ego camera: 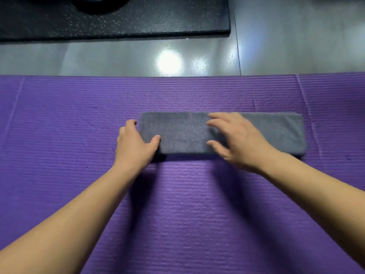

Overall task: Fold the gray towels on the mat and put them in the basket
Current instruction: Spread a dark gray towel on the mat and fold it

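Purple ribbed mat fills the near field; bare mat lies open between the two forearms and well out to either side; near edge out of frame. Gray towel lies flat on the mat past mid-width, folded to a long narrow strip running left to right; long edges straight and parallel to the mat's far edge; a band of bare mat all round it. Left hand sits at the strip's left short edge, over the near-left corner; thumb on top of the cloth, fingers curled just beside the edge; whether they actually clamp the cloth cannot be told. Right hand over the middle of the strip, fingers apart and extended, motion-blurred; contact uncertain. Beyond the mat's far edge: glossy gray floor with a bright glare spot; farther, a black speckled slab, its near edge straight.
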`<state>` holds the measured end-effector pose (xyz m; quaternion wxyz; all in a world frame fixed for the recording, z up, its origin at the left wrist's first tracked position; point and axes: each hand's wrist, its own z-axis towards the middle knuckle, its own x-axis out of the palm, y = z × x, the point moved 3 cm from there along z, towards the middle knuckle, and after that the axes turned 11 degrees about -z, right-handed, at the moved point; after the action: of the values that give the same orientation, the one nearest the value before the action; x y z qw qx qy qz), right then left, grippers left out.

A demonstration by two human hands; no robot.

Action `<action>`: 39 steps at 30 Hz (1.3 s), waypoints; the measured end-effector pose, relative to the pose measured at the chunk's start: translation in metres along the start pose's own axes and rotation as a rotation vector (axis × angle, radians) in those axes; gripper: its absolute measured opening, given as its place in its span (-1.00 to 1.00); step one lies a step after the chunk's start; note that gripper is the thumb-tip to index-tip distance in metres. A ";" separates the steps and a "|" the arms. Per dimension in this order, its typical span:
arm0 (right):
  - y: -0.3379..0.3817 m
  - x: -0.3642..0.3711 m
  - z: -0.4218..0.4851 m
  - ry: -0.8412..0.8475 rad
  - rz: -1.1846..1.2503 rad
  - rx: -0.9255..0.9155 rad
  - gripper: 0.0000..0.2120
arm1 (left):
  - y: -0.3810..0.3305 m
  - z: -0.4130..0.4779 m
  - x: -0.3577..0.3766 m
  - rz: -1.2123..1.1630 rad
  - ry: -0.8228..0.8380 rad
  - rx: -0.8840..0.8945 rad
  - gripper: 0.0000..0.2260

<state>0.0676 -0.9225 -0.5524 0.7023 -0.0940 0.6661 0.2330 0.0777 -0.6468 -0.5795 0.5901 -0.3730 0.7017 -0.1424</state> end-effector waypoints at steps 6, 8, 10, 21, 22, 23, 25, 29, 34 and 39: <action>0.039 0.035 0.036 0.187 -0.030 -0.069 -0.46 | 0.007 0.010 -0.004 -0.069 0.054 -0.175 -0.46; 0.040 0.039 0.038 0.202 -0.044 -0.042 -0.41 | 0.007 0.010 -0.004 -0.079 0.075 -0.168 -0.52; 0.039 0.040 0.038 0.214 -0.051 -0.035 -0.35 | 0.005 0.009 -0.003 -0.137 0.106 -0.170 -0.55; 0.015 0.022 0.018 0.197 1.041 0.249 -0.38 | -0.044 -0.046 0.014 -0.415 0.336 0.541 -0.62; 0.014 0.013 0.011 0.144 1.177 0.277 -0.48 | -0.045 -0.050 0.020 -0.341 0.380 0.583 -0.52; 0.010 0.006 0.002 0.086 1.247 0.324 -0.52 | -0.050 -0.055 0.027 -0.259 0.409 0.624 -0.45; 0.000 -0.005 -0.019 -0.035 1.289 0.444 -0.46 | -0.061 -0.063 0.043 -0.103 0.461 0.689 -0.39; -0.021 -0.008 -0.053 -0.071 0.962 0.483 -0.37 | -0.090 -0.076 0.075 0.156 0.535 0.771 -0.35; -0.038 0.003 -0.071 0.057 0.254 0.418 -0.46 | -0.103 -0.080 0.103 0.323 0.513 0.686 -0.24; -0.034 0.014 -0.068 0.121 0.066 0.412 -0.44 | -0.106 -0.084 0.106 0.238 0.460 0.609 -0.26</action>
<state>0.0218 -0.9794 -0.5782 0.6573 0.0598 0.7434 0.1086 0.0341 -0.8125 -0.5663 0.5133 -0.0555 0.7797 -0.3543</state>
